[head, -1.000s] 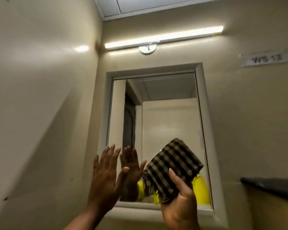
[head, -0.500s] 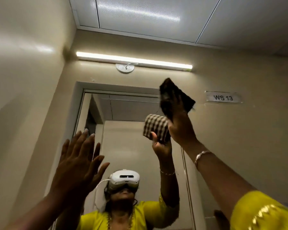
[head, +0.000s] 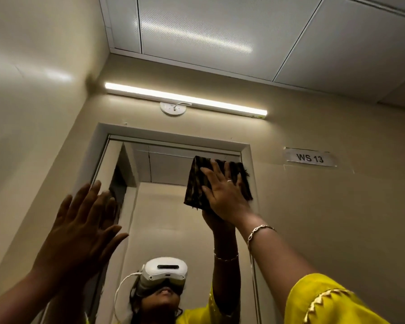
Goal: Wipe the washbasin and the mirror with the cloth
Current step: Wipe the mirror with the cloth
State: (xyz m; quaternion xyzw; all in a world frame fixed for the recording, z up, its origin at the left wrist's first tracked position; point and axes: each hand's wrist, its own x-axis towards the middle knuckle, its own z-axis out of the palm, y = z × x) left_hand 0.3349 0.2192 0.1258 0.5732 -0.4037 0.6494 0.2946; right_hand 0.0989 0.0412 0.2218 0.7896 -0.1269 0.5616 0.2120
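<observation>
The wall mirror (head: 164,220) in its pale frame fills the middle of the view, seen from below. My right hand (head: 222,195) presses a folded dark checked cloth (head: 197,183) flat against the glass at the mirror's upper right corner, fingers spread over it. My left hand (head: 80,228) is open with fingers apart, palm toward the mirror's left frame, holding nothing. The mirror reflects me in a yellow top with a white headset. The washbasin is out of view.
A lit tube lamp (head: 185,99) runs above the mirror. A label reading WS 13 (head: 310,157) is stuck on the wall to the right. The left wall (head: 33,113) stands close beside the mirror. Ceiling panels (head: 220,31) are overhead.
My right hand carried the cloth from the mirror's lower part up to its top right corner and flattened it on the glass. The view tilted upward. My left hand stayed open at the left frame.
</observation>
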